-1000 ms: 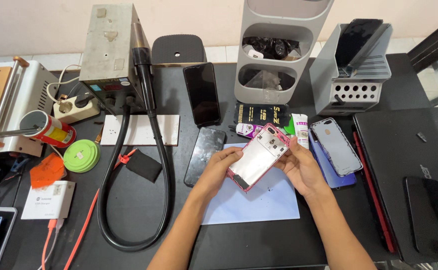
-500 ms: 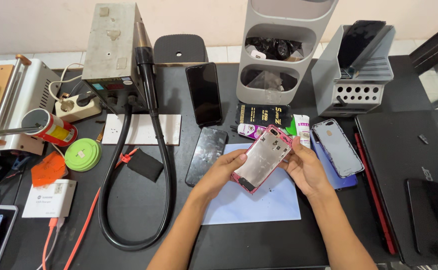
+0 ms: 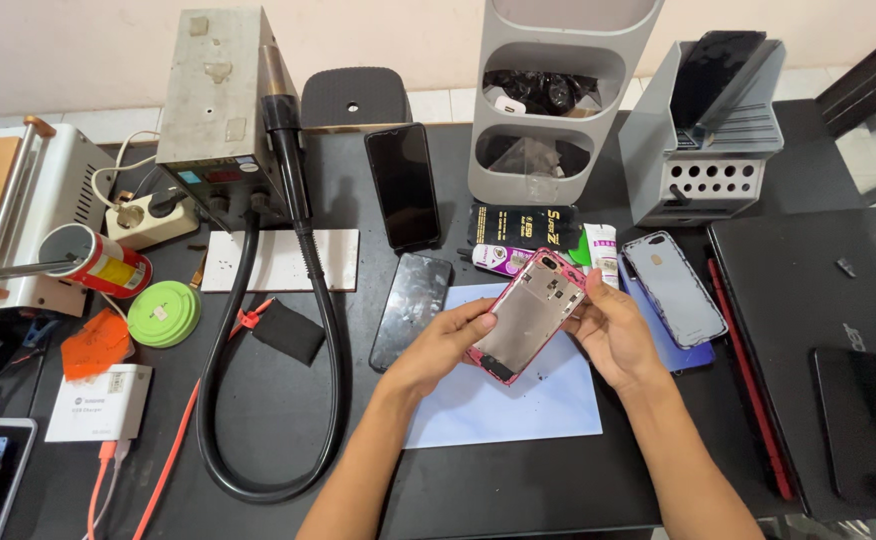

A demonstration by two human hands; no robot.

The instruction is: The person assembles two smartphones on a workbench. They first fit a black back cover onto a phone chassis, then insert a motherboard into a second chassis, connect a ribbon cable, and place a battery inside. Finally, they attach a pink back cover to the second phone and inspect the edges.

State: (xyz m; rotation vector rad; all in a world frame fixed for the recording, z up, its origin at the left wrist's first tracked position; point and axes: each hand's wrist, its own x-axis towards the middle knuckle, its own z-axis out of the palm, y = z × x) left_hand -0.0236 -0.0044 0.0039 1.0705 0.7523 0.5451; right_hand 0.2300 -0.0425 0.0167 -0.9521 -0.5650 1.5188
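Both hands hold an opened phone with a pink-red frame [image 3: 530, 315], its bare metal inside facing up, tilted above a pale blue mat [image 3: 518, 405]. My left hand [image 3: 440, 345] grips its lower left edge. My right hand [image 3: 613, 330] grips the upper right edge. A dark phone with a scuffed screen [image 3: 410, 308] lies just left of my left hand. A grey-blue phone back cover [image 3: 674, 288] lies just right of my right hand.
A grey hot-air station [image 3: 220, 100] with a black hose [image 3: 298, 330] stands at the back left. A black phone [image 3: 403, 185], grey organizer tower [image 3: 548, 100], grey rack [image 3: 708, 130], closed black laptop [image 3: 818, 330], green disc [image 3: 163, 313] and white tube [image 3: 603, 255] surround the mat.
The opened phone has been turned and lowered slightly in both hands, now showing its metal inside rather than the pale side. Hands stay over the mat.
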